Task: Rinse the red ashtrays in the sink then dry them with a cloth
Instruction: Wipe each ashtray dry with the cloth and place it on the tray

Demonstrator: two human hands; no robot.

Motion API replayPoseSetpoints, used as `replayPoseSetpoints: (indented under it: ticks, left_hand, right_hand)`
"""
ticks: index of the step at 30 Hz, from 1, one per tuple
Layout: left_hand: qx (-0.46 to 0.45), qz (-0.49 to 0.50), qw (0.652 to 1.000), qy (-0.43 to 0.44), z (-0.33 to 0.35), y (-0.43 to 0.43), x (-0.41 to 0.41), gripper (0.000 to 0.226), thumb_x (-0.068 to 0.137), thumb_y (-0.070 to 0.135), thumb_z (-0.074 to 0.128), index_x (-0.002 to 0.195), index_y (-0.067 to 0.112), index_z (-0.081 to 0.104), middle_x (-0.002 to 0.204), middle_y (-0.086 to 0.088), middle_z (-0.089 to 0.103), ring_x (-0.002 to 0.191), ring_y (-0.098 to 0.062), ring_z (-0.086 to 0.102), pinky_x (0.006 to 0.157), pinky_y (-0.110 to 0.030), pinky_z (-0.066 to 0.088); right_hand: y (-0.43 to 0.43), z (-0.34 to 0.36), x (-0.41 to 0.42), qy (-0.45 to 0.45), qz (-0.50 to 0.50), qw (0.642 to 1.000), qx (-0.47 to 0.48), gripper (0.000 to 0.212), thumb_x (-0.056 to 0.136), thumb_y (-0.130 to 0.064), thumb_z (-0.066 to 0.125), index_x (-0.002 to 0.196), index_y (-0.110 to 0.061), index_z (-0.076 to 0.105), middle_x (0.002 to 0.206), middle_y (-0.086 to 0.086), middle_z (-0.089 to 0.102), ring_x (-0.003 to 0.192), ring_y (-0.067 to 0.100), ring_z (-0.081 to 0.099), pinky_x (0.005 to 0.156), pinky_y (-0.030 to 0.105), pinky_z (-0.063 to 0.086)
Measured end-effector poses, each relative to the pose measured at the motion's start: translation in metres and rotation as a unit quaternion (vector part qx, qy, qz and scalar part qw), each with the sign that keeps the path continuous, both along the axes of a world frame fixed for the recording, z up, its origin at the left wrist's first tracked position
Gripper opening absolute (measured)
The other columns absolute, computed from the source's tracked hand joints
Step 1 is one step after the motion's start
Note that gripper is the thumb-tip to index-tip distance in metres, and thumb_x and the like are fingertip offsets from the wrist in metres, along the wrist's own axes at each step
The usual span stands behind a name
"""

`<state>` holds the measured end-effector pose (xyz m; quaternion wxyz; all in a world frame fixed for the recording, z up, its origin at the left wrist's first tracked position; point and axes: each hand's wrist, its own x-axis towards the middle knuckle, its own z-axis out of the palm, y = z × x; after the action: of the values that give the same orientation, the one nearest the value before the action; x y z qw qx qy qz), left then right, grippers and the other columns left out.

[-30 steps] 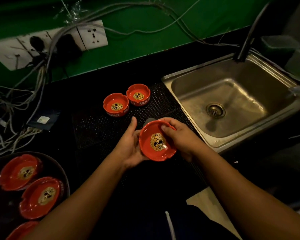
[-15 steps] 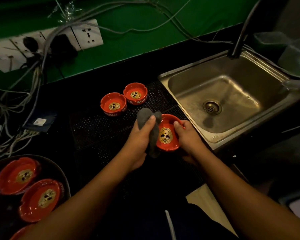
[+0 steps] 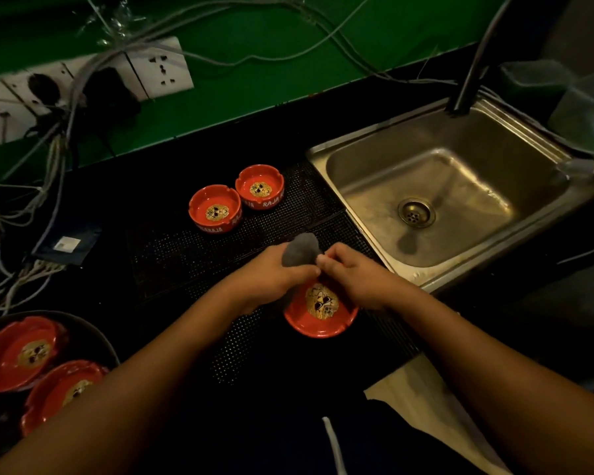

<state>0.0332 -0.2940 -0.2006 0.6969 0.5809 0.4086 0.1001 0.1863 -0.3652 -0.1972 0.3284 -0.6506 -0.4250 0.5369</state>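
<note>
Both hands are meeting at dead centre over the mat. Left hand (image 3: 271,274) is curled tight around a grey cloth (image 3: 300,250), a bunched end of it poking up at 12 o'clock from the knuckles. Right hand (image 3: 355,277) has its fingers curled over the far right rim of the held ashtray (image 3: 323,323), gripping it. That ashtray is red, tipped towards the camera just below the two hands, its gold skull emblem in full view, and the cloth goes down to its far edge.

Wide shot now: black counter (image 3: 254,132) running under a green wall. At 2 o'clock from the hands, the steel sink (image 3: 477,186), basin bare, dark tap (image 3: 474,63) rising from its far rim, drain (image 3: 416,213) in the middle. Under the hands, a black perforated mat (image 3: 172,262).

Down at 8 o'clock, a dark round bowl (image 3: 96,334) holds red ashtrays, one (image 3: 18,354) at the back, another (image 3: 62,392) nearer, both partly cut off by the frame.

Up at 10 o'clock, a white socket strip (image 3: 158,68) on the wall with a tangle of grey cables (image 3: 48,166) spilling down.

On the mat at 11 o'clock from the hands, two more red ashtrays sit upright and touching: left one (image 3: 215,209), right one (image 3: 259,186), lettered RAJA on the sides.
</note>
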Motion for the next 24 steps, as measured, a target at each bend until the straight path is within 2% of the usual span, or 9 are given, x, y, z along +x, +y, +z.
replayPoseSetpoints:
  ticks: [4,7,10,13,16,18,20,22,24]
  left_hand:
    - [-0.135,0.141,0.976,-0.094,0.008,0.002,0.014,0.041,0.082,0.042,0.06,0.108,0.01,0.063,0.094,-0.016,0.072,0.085,-0.027,0.071,0.077,-0.037,0.057]
    - [-0.14,0.247,0.951,-0.123,0.009,0.002,0.032,0.052,0.09,0.053,0.05,0.12,0.01,0.06,0.107,-0.02,0.069,0.099,-0.031,0.068,0.085,-0.042,0.055]
    - [-0.158,0.321,0.921,-0.154,0.013,-0.006,0.051,0.057,0.093,0.059,0.038,0.112,0.01,0.06,0.104,-0.022,0.069,0.102,-0.031,0.066,0.09,-0.045,0.052]
    - [-0.155,0.345,0.906,-0.188,0.013,-0.018,0.066,0.055,0.095,0.06,0.031,0.096,0.014,0.061,0.082,-0.014,0.074,0.095,-0.027,0.068,0.092,-0.046,0.051]
    - [-0.135,0.325,0.914,-0.204,0.016,-0.027,0.079,0.047,0.095,0.052,0.036,0.095,0.016,0.066,0.081,-0.007,0.075,0.08,-0.018,0.072,0.083,-0.035,0.055]
    - [-0.094,0.319,0.925,-0.184,0.012,-0.026,0.084,0.043,0.097,0.042,0.04,0.109,0.008,0.064,0.088,-0.005,0.073,0.08,-0.011,0.071,0.075,-0.024,0.057]
    - [-0.036,0.315,0.937,-0.146,0.009,-0.024,0.086,0.034,0.1,0.035,0.039,0.115,0.012,0.057,0.097,-0.001,0.068,0.084,-0.004,0.067,0.073,-0.015,0.054]
    - [0.002,0.289,0.951,-0.112,0.004,-0.025,0.087,0.03,0.101,0.039,0.038,0.116,0.019,0.055,0.106,-0.001,0.065,0.096,-0.005,0.063,0.084,-0.016,0.051]
    - [0.012,0.292,0.953,-0.083,0.002,-0.025,0.084,0.027,0.101,0.039,0.036,0.115,0.022,0.053,0.106,0.001,0.062,0.097,-0.003,0.059,0.083,-0.012,0.049]
  right_hand:
    - [0.008,-0.013,0.004,0.076,-0.13,0.986,0.073,0.01,0.098,-0.022,0.049,0.101,-0.015,0.056,0.088,0.003,0.064,0.076,0.01,0.06,0.06,0.015,0.051]
    - [0.015,-0.023,0.003,0.132,-0.227,0.96,0.096,0.02,0.1,-0.023,0.045,0.1,-0.014,0.063,0.091,0.01,0.069,0.08,0.017,0.064,0.067,0.022,0.054]
    - [0.025,-0.02,0.013,0.151,-0.32,0.932,0.083,0.03,0.103,-0.03,0.036,0.1,-0.013,0.062,0.088,0.009,0.066,0.073,0.012,0.062,0.058,0.018,0.053]
    - [0.034,-0.024,0.026,0.111,-0.276,0.953,0.051,0.038,0.104,-0.035,0.029,0.116,-0.013,0.058,0.099,0.007,0.066,0.082,0.01,0.062,0.055,0.013,0.048]
    - [0.044,-0.033,0.032,0.045,-0.198,0.977,0.072,0.031,0.103,-0.027,0.039,0.129,-0.015,0.051,0.123,0.014,0.06,0.101,0.016,0.059,0.074,0.022,0.048]
    - [0.05,-0.038,0.034,0.132,-0.151,0.978,0.052,0.055,0.092,-0.035,0.059,0.141,-0.019,0.04,0.13,0.014,0.057,0.107,0.018,0.059,0.079,0.028,0.054]
    - [0.056,-0.036,0.038,0.297,-0.146,0.942,-0.048,0.079,0.077,-0.054,0.069,0.139,-0.011,0.046,0.12,0.018,0.063,0.103,0.027,0.066,0.083,0.037,0.056]
    - [0.059,-0.035,0.041,0.374,-0.108,0.912,-0.131,0.08,0.073,-0.057,0.069,0.13,-0.003,0.056,0.123,0.024,0.061,0.111,0.035,0.062,0.1,0.047,0.047]
    - [0.058,-0.036,0.04,0.401,-0.102,0.897,-0.154,0.073,0.077,-0.054,0.065,0.126,0.001,0.058,0.12,0.023,0.061,0.107,0.034,0.062,0.099,0.045,0.047]
